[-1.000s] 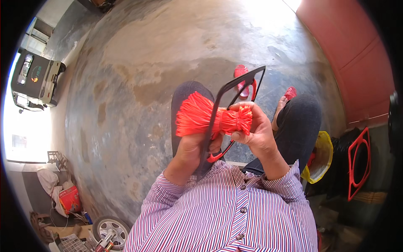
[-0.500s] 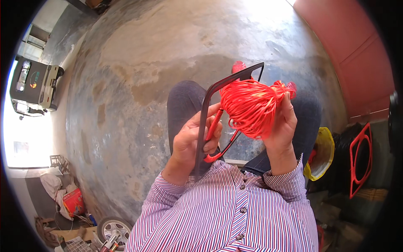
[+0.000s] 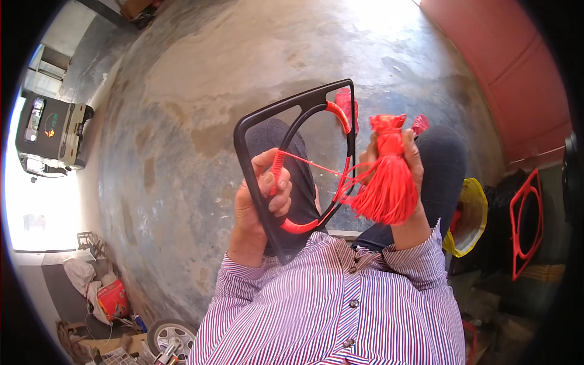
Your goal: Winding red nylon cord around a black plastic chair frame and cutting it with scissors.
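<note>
My left hand (image 3: 254, 204) is closed on the left side of a black rectangular frame (image 3: 312, 98), which stands tilted over my knees. Inside the frame sits a round ring, and red cord is wound tightly over parts of it. My fingers lie at one of these wrapped stretches. My right hand (image 3: 415, 161) grips a thick bundle of red cord (image 3: 389, 191), gathered at its top with loops hanging below. A strand of this cord runs across the frame's opening to the wrapped part by my left fingers. Some right-hand fingers are hidden behind the bundle.
To my right stand a yellow-rimmed container (image 3: 480, 213) and a similar red frame (image 3: 516, 237) against dark material. A red panel (image 3: 505, 73) rises beyond them. At the left are a vehicle (image 3: 55, 131), a red bag (image 3: 114, 298) and a wheel (image 3: 172, 336).
The frame has turned and now shows its opening and ring more fully. My right hand has tipped the bundle upright, its loops hanging down, and a strand is stretched between the hands.
</note>
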Motion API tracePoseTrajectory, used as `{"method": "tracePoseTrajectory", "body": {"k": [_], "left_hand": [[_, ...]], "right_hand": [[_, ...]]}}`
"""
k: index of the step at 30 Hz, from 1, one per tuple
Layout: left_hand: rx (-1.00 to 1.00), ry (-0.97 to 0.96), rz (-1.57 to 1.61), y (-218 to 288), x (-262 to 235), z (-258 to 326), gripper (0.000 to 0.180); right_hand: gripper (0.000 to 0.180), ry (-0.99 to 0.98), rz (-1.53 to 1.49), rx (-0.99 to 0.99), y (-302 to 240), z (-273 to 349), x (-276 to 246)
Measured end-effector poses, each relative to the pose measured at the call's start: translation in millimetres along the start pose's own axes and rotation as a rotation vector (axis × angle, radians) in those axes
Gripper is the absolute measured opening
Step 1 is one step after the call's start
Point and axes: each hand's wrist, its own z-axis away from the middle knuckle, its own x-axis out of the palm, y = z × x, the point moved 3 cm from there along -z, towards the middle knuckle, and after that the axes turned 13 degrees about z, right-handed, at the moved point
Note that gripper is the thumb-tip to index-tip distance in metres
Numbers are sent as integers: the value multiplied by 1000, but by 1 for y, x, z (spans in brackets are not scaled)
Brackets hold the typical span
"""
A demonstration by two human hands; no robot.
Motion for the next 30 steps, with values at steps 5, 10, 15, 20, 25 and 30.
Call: {"method": "tracePoseTrajectory", "body": {"k": [5,10,15,20,25,30], "left_hand": [[27,17,39,12,-2,8,48],[32,24,59,17,-4,11,49],[48,5,68,21,-4,14,49],[54,-21,29,21,1,18,46],[-13,13,22,18,3,19,40],[-81,-75,-112,21,10,25,46]], "right_hand": [[52,5,-130,-69,-16,-10,-13],[42,144,86,-35,-9,-10,-29],[35,283,718,15,18,-17,-22],[49,157,1996,-58,33,-11,3],[57,116,2081,-9,47,-13,4],[57,131,2152,-111,49,-16,5]]}}
